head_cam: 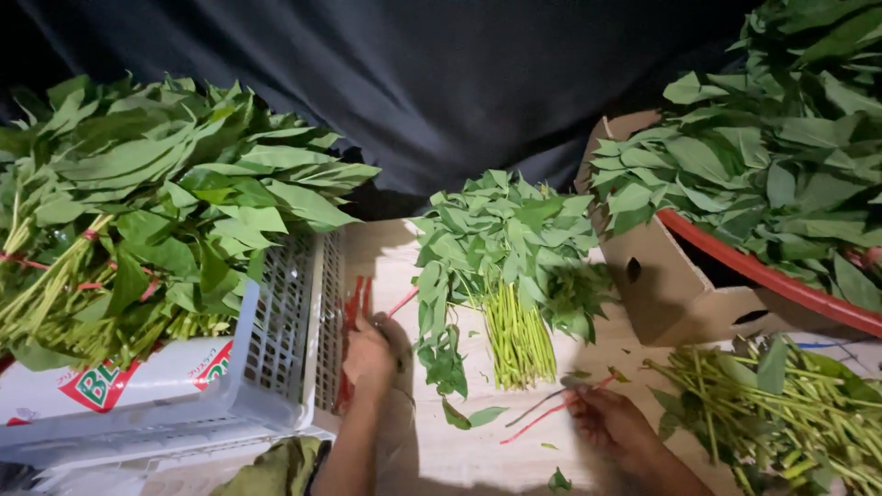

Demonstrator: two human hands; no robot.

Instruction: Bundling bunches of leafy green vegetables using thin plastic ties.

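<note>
The bunch (pixel 510 276) lies on the table (pixel 459 450) between both hands, stalks pointing near, leaves far; the left hand (pixel 369 354) pinches red ties (pixel 354 308) by the crate (pixel 276 358), the right hand (pixel 611 422), nearer the stalks, grips one tie (pixel 551 411).

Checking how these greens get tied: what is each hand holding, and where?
The left hand grips a bunch of red ties at their lower ends. The right hand pinches one red tie near its upper end.

bare board (pixel 514 441) between hands, crate (pixel 276 349) left, cardboard box (pixel 661 285) right (greens (pixel 505 266) ahead)
</note>
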